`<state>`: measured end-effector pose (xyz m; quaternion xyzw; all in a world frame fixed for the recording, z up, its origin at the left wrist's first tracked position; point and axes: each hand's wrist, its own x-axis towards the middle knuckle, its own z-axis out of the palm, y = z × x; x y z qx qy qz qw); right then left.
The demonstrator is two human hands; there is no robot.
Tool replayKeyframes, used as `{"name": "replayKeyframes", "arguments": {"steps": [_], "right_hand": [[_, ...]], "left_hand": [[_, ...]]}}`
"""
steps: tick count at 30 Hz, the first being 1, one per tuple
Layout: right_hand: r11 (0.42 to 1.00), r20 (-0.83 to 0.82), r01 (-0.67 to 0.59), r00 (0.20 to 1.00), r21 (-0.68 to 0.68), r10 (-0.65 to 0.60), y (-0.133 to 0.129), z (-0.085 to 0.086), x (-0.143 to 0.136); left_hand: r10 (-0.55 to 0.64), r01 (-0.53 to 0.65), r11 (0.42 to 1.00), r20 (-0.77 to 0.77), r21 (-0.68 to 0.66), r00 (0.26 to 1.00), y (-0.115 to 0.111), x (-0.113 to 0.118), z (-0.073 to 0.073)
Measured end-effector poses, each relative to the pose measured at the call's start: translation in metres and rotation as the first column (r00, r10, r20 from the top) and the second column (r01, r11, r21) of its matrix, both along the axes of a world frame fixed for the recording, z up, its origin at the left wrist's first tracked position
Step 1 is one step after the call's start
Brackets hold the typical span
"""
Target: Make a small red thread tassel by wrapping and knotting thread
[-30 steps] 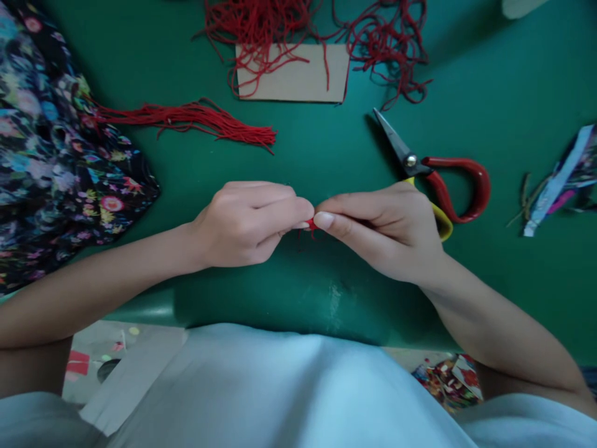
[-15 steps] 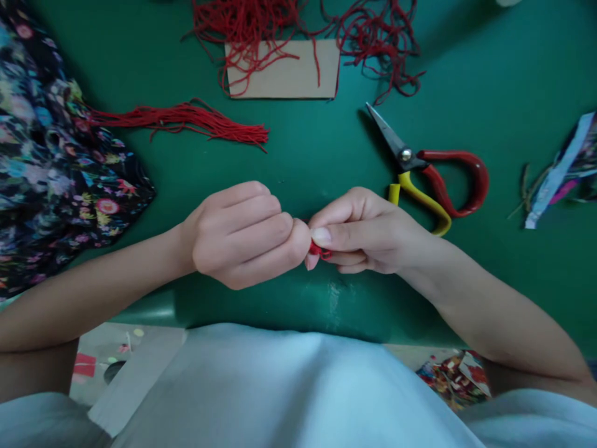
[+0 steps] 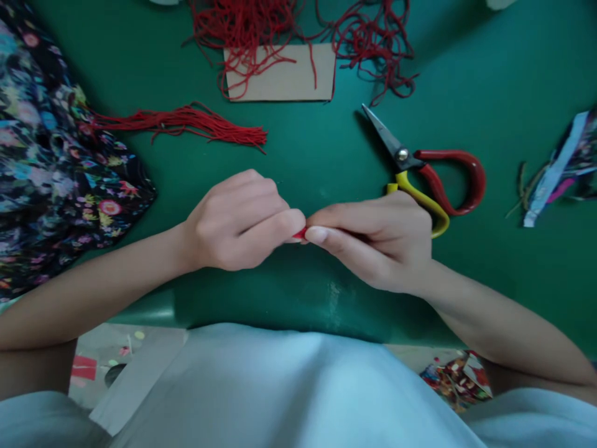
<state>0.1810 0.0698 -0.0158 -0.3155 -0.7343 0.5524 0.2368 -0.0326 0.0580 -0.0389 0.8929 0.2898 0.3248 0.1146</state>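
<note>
Between the fingertips of both hands shows a small bit of red cord (image 3: 301, 233), mostly hidden by the fingers. My left hand (image 3: 245, 221) is closed, knuckles up, with its thumb side pressed near the cord. My right hand (image 3: 377, 239) pinches at the same spot between thumb and forefinger, its other fingers curled under. The hands almost touch at the tips. Just beyond my right hand lie scissors (image 3: 402, 155) with one red and one yellow handle, partly covered by that hand.
A bundle of cut red cords (image 3: 209, 126) lies to the left, beside dark floral fabric (image 3: 69, 168). A cardboard piece (image 3: 298, 74) sits under a heap of loose red cord (image 3: 247, 25). Another red tangle (image 3: 380, 46) is right of it. Fabric scraps (image 3: 557, 171) lie far right on the green table.
My right hand has turned and shifted slightly right, its thumb and forefinger now stretched towards the left hand. My left hand has moved up a little, and less red cord shows.
</note>
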Motion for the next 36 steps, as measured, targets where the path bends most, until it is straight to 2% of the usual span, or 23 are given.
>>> {"name": "replayKeyframes", "arguments": {"steps": [1, 2, 3, 5, 7, 8, 9, 11, 15, 20, 22, 24, 25, 27, 29, 31, 33, 36], "right_hand": [[0.984, 0.049, -0.006, 0.999, 0.177, -0.003, -0.002, -0.002, 0.001], [0.941, 0.082, -0.012, 0.997, 0.338, -0.017, -0.003, -0.004, 0.002], [0.874, 0.094, -0.022, 0.995, 0.486, -0.027, -0.004, -0.006, 0.004], [0.687, 0.116, -0.072, 0.993, 0.723, -0.018, -0.003, -0.011, 0.006], [0.493, 0.191, -0.18, 0.981, 0.852, 0.028, 0.0, -0.012, 0.008], [0.419, 0.229, -0.225, 0.973, 0.88, 0.041, 0.002, -0.012, 0.009], [0.369, 0.259, -0.258, 0.965, 0.893, 0.05, 0.004, -0.011, 0.01], [0.326, 0.28, -0.281, 0.959, 0.903, 0.049, 0.007, -0.009, 0.01], [0.317, 0.295, -0.294, 0.954, 0.902, 0.047, 0.008, -0.007, 0.011], [0.248, 0.291, -0.282, 0.957, 0.927, -0.001, 0.01, -0.009, 0.01], [0.259, 0.29, -0.275, 0.957, 0.926, -0.023, 0.009, -0.012, 0.009], [0.313, 0.275, -0.247, 0.96, 0.917, -0.049, 0.006, -0.015, 0.006], [0.366, 0.267, -0.227, 0.962, 0.902, -0.062, 0.005, -0.017, 0.005], [0.511, 0.238, -0.172, 0.969, 0.842, -0.065, 0.001, -0.018, 0.003], [0.675, 0.2, -0.134, 0.98, 0.726, -0.02, 0.0, -0.018, 0.003], [0.812, 0.163, -0.137, 0.985, 0.568, 0.052, 0.001, -0.014, 0.003], [0.901, 0.144, -0.154, 0.984, 0.404, 0.104, 0.004, -0.01, 0.004], [0.964, 0.101, -0.148, 0.987, 0.22, 0.128, 0.007, -0.004, 0.004]], "left_hand": [[0.013, -0.012, 0.999, 0.006, -0.039, 1.0, 0.0, 0.001, -0.001], [0.013, -0.012, 0.997, 0.014, -0.079, 1.0, 0.0, 0.002, -0.002], [-0.004, 0.006, 0.992, 0.024, -0.122, 1.0, 0.0, 0.002, -0.002], [-0.062, 0.074, 0.976, 0.066, -0.204, 0.996, 0.001, 0.002, 0.0], [-0.094, 0.12, 0.948, 0.101, -0.295, 0.99, 0.002, 0.001, 0.003], [-0.103, 0.134, 0.931, 0.108, -0.339, 0.989, 0.003, 0.001, 0.004], [-0.11, 0.141, 0.914, 0.103, -0.381, 0.989, 0.003, 0.0, 0.005], [-0.129, 0.15, 0.883, 0.078, -0.444, 0.989, 0.004, 0.0, 0.006], [-0.188, 0.207, 0.849, 0.088, -0.487, 0.978, 0.006, -0.001, 0.006], [-0.135, 0.138, 0.87, 0.041, -0.474, 0.99, 0.004, -0.001, 0.005], [-0.114, 0.107, 0.884, 0.013, -0.456, 0.993, 0.002, 0.0, 0.005], [-0.099, 0.089, 0.896, 0.0, -0.436, 0.995, 0.001, 0.001, 0.004], [-0.093, 0.083, 0.9, -0.002, -0.427, 0.996, 0.001, 0.001, 0.004], [-0.087, 0.077, 0.908, -0.005, -0.413, 0.996, 0.0, 0.001, 0.004], [-0.087, 0.075, 0.912, -0.012, -0.403, 0.996, -0.001, 0.002, 0.003], [-0.085, 0.072, 0.917, -0.016, -0.392, 0.996, -0.003, 0.002, 0.003], [-0.076, 0.067, 0.925, -0.009, -0.375, 0.997, -0.004, 0.002, 0.001], [-0.059, 0.061, 0.938, 0.016, -0.342, 0.998, -0.006, 0.003, -0.001]]}}
